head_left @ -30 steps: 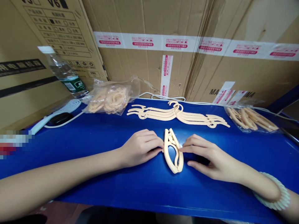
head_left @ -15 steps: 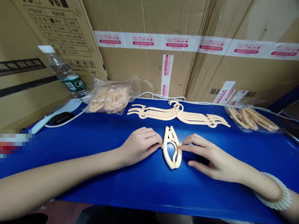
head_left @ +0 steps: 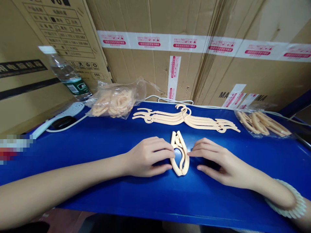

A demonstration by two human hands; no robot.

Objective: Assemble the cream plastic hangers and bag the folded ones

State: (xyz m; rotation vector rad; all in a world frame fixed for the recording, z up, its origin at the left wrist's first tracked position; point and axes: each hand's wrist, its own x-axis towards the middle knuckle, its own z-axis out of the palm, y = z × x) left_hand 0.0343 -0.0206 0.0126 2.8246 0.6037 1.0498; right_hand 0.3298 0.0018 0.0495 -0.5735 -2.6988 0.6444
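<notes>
A folded peach plastic hanger (head_left: 179, 155) lies on the blue table (head_left: 97, 145) between my two hands. My left hand (head_left: 148, 157) is curled against its left side, with the fingertips on the upper arm and the thumb near the lower end. From the right, my right hand (head_left: 218, 158) presses its fingertips on the hanger's other side, the thumb resting on the table below. A pale bead bracelet (head_left: 289, 202) is on my right wrist. Behind the hands lies a row of unfolded hangers (head_left: 184, 121) of the same colour.
A clear bag of peach parts (head_left: 114, 100) sits at the back left, another bag (head_left: 262, 124) at the back right. A water bottle (head_left: 68, 76), a white handled object (head_left: 60, 116) and a black item (head_left: 63, 122) lie at the left. Cardboard boxes (head_left: 170, 71) wall the back.
The folded hanger has shifted slightly away from me and straightened. My left hand has closed in on it, with the thumb now reaching toward its lower end. My right hand has barely moved.
</notes>
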